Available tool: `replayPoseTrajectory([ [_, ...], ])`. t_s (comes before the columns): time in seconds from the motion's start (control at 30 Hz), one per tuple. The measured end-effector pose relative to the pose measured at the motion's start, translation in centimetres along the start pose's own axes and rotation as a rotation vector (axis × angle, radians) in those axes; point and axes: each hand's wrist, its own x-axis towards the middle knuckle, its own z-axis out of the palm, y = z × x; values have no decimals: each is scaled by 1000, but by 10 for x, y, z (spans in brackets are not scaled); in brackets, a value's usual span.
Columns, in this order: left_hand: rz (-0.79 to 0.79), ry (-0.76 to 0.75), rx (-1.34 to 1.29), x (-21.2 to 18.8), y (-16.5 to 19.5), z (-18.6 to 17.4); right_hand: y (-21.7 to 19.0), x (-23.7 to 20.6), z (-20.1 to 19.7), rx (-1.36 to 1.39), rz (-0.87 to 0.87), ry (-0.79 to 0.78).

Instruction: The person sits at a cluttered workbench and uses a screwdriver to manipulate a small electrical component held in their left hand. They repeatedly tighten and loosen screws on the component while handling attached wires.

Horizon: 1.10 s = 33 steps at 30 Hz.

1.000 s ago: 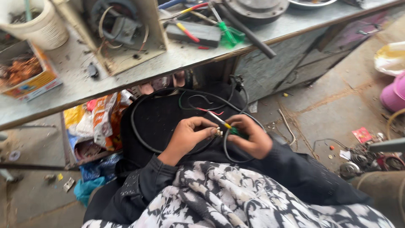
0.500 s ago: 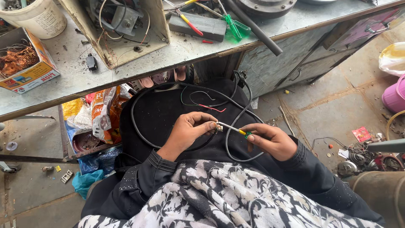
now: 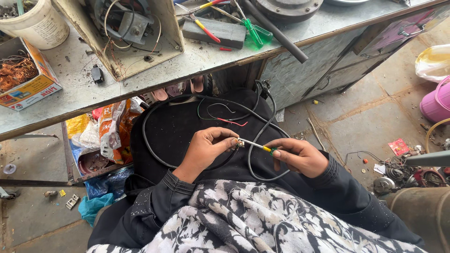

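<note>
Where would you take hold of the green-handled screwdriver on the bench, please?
By its green handle, coming from the bench's front edge: the handle end points that way and lies bare, while the shaft runs back among the pliers.

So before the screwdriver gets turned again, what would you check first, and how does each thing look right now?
1. Screwdriver tip meets the small connector: ok, the tip sits at it.
2. Left hand pinches the connector firmly: ok, fingers closed around it.
3. Right hand grips the handle: ok, fingers wrapped on the green and yellow end.
4. Black cable free of the tool: ok, it loops over the lap beside the hands.
5. Tip seated in the screw: cannot tell, too small.
6. Loose red and green wires kept clear: ok, they lie above the hands.
</note>
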Motion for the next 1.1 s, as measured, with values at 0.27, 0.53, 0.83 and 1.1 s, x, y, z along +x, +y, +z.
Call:
replayPoseTrajectory([
  [0.27, 68, 39, 166, -2, 17, 12, 7, -1, -11, 123, 44, -60],
  [0.53, 253, -49, 426, -5, 26, 19, 15, -2, -20, 3, 31, -91],
  [0.83, 230, -30, 355, -1, 14, 21, 4, -7, -10, -697, -467, 119],
  [1.1, 161, 0, 114, 4, -6, 17, 2, -7, -10, -228, -151, 11],
])
